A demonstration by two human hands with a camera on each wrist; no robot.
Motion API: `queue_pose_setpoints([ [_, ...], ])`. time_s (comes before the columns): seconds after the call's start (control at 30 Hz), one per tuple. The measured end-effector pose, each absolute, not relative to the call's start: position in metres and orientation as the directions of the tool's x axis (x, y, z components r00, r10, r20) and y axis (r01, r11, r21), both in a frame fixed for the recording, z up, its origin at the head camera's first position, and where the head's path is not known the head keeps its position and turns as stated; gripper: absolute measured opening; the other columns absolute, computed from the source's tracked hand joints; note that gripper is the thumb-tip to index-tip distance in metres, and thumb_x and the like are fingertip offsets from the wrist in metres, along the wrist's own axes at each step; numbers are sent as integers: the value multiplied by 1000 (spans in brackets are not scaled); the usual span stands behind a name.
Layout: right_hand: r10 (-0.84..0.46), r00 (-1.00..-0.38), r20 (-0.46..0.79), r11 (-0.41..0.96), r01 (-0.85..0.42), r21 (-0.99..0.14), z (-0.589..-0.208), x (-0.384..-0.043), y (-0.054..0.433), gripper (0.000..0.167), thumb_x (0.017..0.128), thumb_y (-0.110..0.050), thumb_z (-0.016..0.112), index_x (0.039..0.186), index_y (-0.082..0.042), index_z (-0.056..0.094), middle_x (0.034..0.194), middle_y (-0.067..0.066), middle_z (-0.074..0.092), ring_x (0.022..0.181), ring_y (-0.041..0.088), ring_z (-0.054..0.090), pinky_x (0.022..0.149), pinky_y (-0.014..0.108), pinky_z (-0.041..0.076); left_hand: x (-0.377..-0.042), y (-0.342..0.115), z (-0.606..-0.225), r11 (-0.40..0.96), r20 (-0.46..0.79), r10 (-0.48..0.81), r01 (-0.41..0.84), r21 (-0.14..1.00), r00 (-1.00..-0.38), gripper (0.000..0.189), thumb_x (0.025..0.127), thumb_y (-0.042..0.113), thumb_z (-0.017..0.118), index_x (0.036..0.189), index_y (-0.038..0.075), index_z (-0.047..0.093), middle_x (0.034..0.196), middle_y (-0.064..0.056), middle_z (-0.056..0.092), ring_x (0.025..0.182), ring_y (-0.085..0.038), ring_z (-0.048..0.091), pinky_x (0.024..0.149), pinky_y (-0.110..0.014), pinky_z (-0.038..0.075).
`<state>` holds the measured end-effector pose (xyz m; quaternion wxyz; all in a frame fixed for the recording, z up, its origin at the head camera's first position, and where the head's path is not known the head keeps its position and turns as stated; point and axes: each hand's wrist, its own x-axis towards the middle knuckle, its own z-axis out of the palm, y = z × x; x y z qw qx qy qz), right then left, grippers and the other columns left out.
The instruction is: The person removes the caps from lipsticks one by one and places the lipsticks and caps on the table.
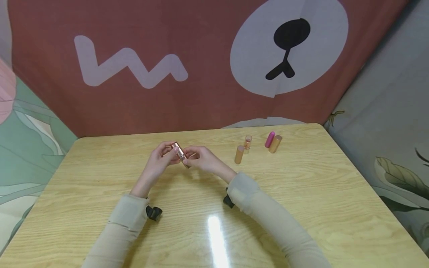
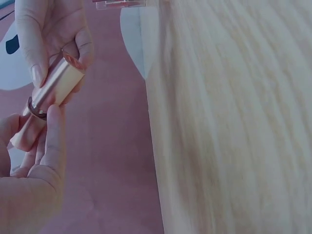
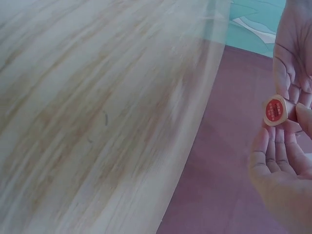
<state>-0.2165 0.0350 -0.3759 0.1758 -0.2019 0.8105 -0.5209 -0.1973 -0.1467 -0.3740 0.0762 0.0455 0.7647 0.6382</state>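
Note:
A shiny rose-gold lipstick tube (image 1: pixel 180 152) is held in the air above the table, tilted, between both hands. My left hand (image 1: pixel 158 159) pinches one end between thumb and fingers. The other end is gripped by the fingers of my right hand (image 1: pixel 203 160). Close up in the left wrist view, a dark ring-like seam crosses the lipstick tube (image 2: pixel 58 87) between the two grips. The right wrist view shows a round red label on one end of the lipstick tube (image 3: pixel 275 111). Whether the two parts are fully joined, I cannot tell.
Right of the hands stand a gold tube (image 1: pixel 239 155) and, behind it, a clear-topped piece (image 1: pixel 248 142). Farther right, a magenta tube (image 1: pixel 269 139) is beside another gold tube (image 1: pixel 276 144). Behind the wooden table (image 1: pixel 187 230) hangs a reddish-brown cloth (image 1: pixel 207 100).

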Motion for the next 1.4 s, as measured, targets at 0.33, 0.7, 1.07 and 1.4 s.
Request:
queue_pose_setpoints([
  [0.33,-483,-871,-90,386,-119,-915,-376,-216,34,35,92,-13,63,125,-2,60,116,15,63,101,25,66,81,31,57,-198,-146,-373,134,-69,161,-48,990,-985,46,100,25,50,135,-3,39,104,2,55,86,0,65,80,-21,57],
  [0.7,-467,-878,-108,429,-118,-896,-382,-215,38,27,89,-12,67,116,-4,66,106,12,67,92,19,67,76,24,54,-200,-148,-374,139,-80,90,-68,988,-993,50,98,23,54,138,-4,40,107,3,53,89,6,60,89,-19,54],
  [1.07,-458,-875,-156,440,-71,-895,-383,-214,44,28,89,-12,67,115,-3,63,107,11,64,92,19,66,75,25,54,-201,-157,-372,120,-87,49,-81,989,-995,51,98,22,54,138,-5,38,109,2,51,84,4,63,84,-16,54],
  [1.4,-458,-880,-130,389,-67,-919,-381,-212,52,27,89,-8,65,115,-2,58,114,13,59,107,29,65,83,28,56,-198,-169,-368,149,-73,75,-61,987,-994,51,97,20,56,139,-1,37,103,6,55,86,3,63,85,-20,56],
])
